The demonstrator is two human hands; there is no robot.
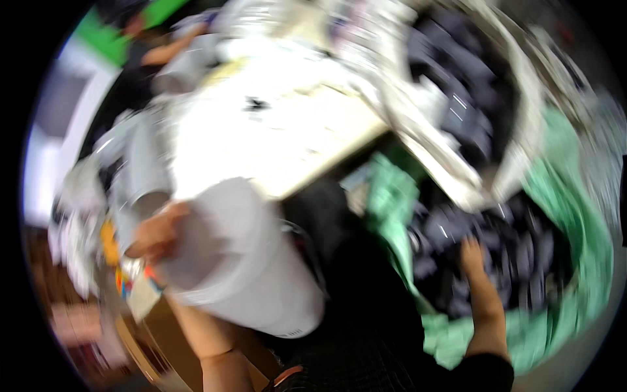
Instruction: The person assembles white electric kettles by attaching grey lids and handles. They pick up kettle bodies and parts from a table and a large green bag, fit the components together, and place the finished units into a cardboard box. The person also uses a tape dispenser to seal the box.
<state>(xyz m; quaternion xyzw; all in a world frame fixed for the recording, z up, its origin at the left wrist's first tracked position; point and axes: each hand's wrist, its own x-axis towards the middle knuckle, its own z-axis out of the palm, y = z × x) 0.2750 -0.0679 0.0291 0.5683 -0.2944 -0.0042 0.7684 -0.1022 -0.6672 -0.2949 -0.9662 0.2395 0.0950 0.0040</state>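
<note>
My left hand point(160, 232) is closed on the rim of a pale grey plastic bucket point(274, 287). The bucket leans on its side in front of my body, its mouth facing left. On the right, my right hand point(471, 256) reaches down into a green woven sack point(591, 255) and touches the dark, glossy pieces point(522, 261) that fill it. Motion blur smears its fingers, so I cannot make out whether it grips a piece. The exact kind of the dark pieces is also unclear.
A brightly lit pale table point(294, 150) stands ahead. Beyond the green sack, a white sack point(392, 85) holds more dark pieces. Several grey buckets point(144, 157) line the table's left side. A cardboard box point(163, 333) is at lower left. Another person's arm point(173, 47) shows at far left.
</note>
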